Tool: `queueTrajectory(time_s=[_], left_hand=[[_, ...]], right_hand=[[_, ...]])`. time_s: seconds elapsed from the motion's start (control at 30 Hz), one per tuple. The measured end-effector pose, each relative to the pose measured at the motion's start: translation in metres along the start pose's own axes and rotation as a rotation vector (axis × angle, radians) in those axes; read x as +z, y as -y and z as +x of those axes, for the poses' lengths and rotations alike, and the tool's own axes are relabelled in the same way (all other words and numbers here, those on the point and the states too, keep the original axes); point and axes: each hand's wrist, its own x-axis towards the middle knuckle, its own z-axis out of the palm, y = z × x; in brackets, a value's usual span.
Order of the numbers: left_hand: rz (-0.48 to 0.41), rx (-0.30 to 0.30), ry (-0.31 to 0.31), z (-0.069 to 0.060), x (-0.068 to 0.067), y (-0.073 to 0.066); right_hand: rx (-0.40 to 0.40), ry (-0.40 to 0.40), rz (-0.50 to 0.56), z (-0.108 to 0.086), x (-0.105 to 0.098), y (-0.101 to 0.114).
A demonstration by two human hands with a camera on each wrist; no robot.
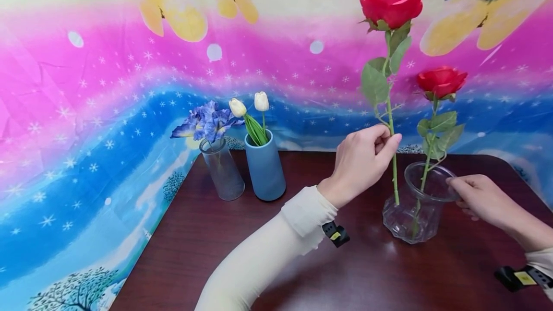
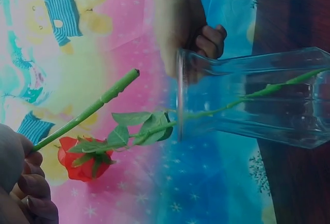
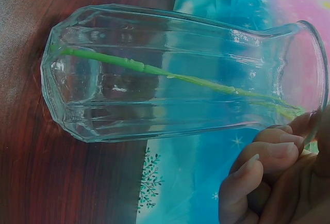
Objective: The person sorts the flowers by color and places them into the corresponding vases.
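Note:
My left hand (image 1: 360, 162) pinches the green stem of a tall red rose (image 1: 395, 4), held upright. In the left wrist view this stem's cut end (image 2: 135, 73) is in the air, apart from the glass vase's rim. With thumb and fingers, my right hand (image 1: 486, 200) pinches the rim of the clear glass vase (image 1: 434, 215), which stands on the table. A second, shorter red rose (image 1: 441, 83) is in that vase; its stem (image 3: 144, 69) slants down through the glass to the base.
Left on the dark wooden table (image 1: 181, 253) stand a grey translucent vase (image 1: 224, 176) with blue-purple flowers (image 1: 209, 121) and a blue vase (image 1: 265, 172) with two white tulips (image 1: 261, 101). A colourful printed cloth (image 1: 129, 71) hangs behind the table.

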Motion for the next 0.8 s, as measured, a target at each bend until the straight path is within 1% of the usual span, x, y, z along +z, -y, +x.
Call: queueTrajectory(time_s=[0.17,0.3,0.47,0.57,0.8], left_hand=[[-0.02,0.013,0.008,0.007,0.003,-0.004],[-0.029,0.009,0.008,0.013,0.006,-0.006],[-0.035,0.01,-0.025,0.02,0.013,-0.011],[-0.024,0.013,-0.042,0.023,0.02,-0.014],[0.062,-0.006,-0.017,0.026,0.037,-0.017]], right_hand=[[-0.003,-0.003,-0.001,0.0,0.001,0.001],[-0.002,-0.001,-0.004,0.001,0.0,0.002],[0.029,0.0,-0.028,0.0,0.0,0.004],[0.047,-0.006,-0.042,-0.001,0.002,0.005],[0.055,-0.001,-0.045,0.0,0.004,0.008]])
